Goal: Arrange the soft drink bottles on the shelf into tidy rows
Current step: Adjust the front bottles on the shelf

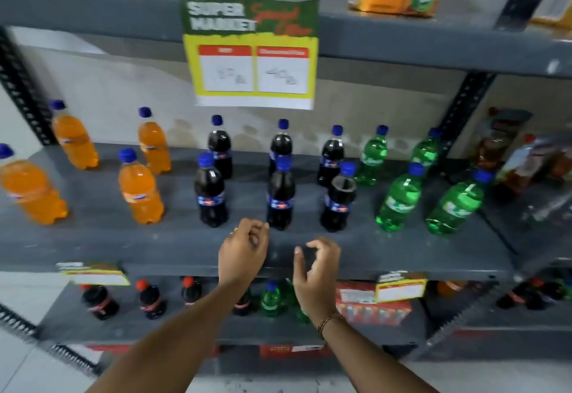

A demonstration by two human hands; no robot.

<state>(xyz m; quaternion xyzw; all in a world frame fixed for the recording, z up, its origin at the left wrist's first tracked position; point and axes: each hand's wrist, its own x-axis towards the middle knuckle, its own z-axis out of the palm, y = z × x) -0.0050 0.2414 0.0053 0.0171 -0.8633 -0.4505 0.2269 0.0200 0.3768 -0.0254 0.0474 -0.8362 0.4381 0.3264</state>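
So the grey shelf (154, 247) has the soft drink bottles standing in two rows, front and back, all with blue caps. From left to right it's four orange bottles (140, 188), then six dark cola bottles (280, 196) in the middle, then four green bottles (399, 200) on the right. They all stand upright with gaps between them, nothing touching as far as I can see, though the whole shot is a bit blurry.

Both hands are out over the front edge of the shelf, just in front of the cola bottles, and neither is holding anything. The left hand (243, 251) is loosely curled, fingertips drawn together close to the base of the middle front cola bottle but not gripping it. The right hand (315, 268) is half open, thumb and fingers curved with a gap between them, a thin bracelet (329, 320) on the wrist.

A supermarket offer sign (252, 52) hangs from the shelf above
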